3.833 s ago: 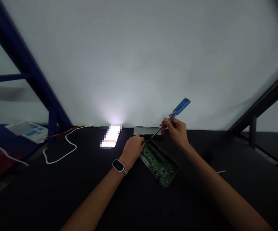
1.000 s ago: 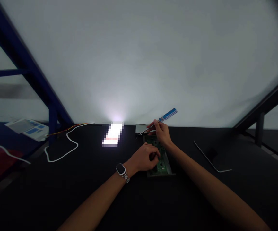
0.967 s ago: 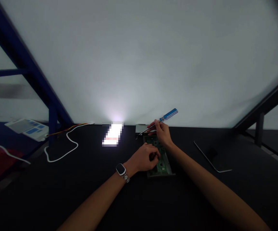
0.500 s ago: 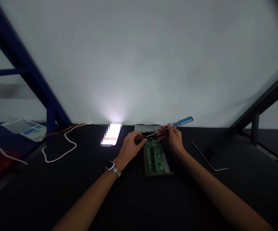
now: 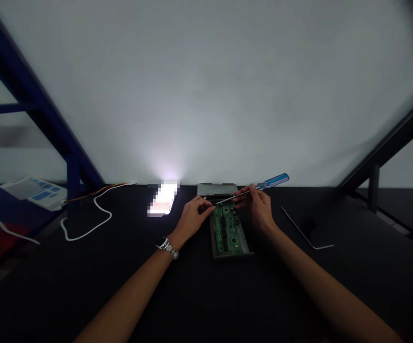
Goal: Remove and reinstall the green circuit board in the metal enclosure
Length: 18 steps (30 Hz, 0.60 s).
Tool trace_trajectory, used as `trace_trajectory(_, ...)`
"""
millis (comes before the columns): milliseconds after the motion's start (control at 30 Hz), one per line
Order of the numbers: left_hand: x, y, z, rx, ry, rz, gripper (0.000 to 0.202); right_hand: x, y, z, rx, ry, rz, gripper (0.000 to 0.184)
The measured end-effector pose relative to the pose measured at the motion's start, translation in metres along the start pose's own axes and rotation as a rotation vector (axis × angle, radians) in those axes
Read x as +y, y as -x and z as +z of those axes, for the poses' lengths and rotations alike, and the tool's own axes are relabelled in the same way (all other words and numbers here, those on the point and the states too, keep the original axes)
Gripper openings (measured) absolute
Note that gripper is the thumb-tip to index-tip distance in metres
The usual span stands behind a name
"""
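Note:
A screwdriver (image 5: 273,181) with a clear blue handle is held by its shaft in my right hand (image 5: 260,206). Its tip points left and down to the upper left corner of a green circuit board (image 5: 231,233). The board sits in a shallow metal tray (image 5: 243,240) on the black table. At that same corner, by the screwdriver's tip, is my left hand (image 5: 194,214), thumb and fingertips pinched together. Whatever may be between those fingertips is too small to make out. Behind the board stands a grey metal panel (image 5: 216,189).
A lit phone-like screen (image 5: 164,198), partly blurred, lies left of my left hand. White cable (image 5: 87,233) curls across the table's left side. A bent thin metal rod (image 5: 297,227) lies on the right. Paper with blue print (image 5: 36,191) is at far left; a pale wall (image 5: 228,95) rises behind.
My left fingers have drawn closer together at the board's corner. The screwdriver stays in my right hand, its tip almost in place. The whole view has shifted slightly.

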State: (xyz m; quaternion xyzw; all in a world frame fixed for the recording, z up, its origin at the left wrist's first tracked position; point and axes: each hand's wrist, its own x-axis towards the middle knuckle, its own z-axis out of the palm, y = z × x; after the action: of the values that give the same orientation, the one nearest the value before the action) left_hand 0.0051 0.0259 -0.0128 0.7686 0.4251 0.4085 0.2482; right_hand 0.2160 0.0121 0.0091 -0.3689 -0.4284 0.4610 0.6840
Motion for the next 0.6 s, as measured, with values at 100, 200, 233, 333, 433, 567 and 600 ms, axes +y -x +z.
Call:
trace_trajectory(100,-0.002,0.0,0.001,-0.007,0.025,0.006,0.012,-0.001,0.0,0.0,0.005,0.014,-0.023,0.04)
trace_trajectory(200,-0.004,0.0,0.003,0.002,0.047,0.005,0.009,-0.003,0.001,0.001,-0.007,0.051,-0.038,0.043)
trace_trajectory(233,-0.004,0.0,0.004,0.007,0.053,0.001,0.009,-0.003,0.001,0.001,-0.016,0.064,-0.04,0.044)
trace_trajectory(333,-0.003,0.0,0.005,0.019,0.06,-0.016,0.008,-0.006,0.003,0.003,-0.044,0.099,-0.055,0.046)
trace_trajectory(433,-0.002,0.0,0.005,0.026,0.055,-0.036,0.008,-0.009,0.004,0.005,-0.058,0.121,-0.076,0.047)
trace_trajectory(567,-0.002,0.0,0.005,0.036,0.053,-0.057,0.008,-0.012,0.007,0.007,-0.066,0.158,-0.099,0.046)
trace_trajectory(600,-0.001,0.0,0.005,0.038,0.051,-0.062,0.008,-0.013,0.007,0.007,-0.065,0.169,-0.105,0.045)
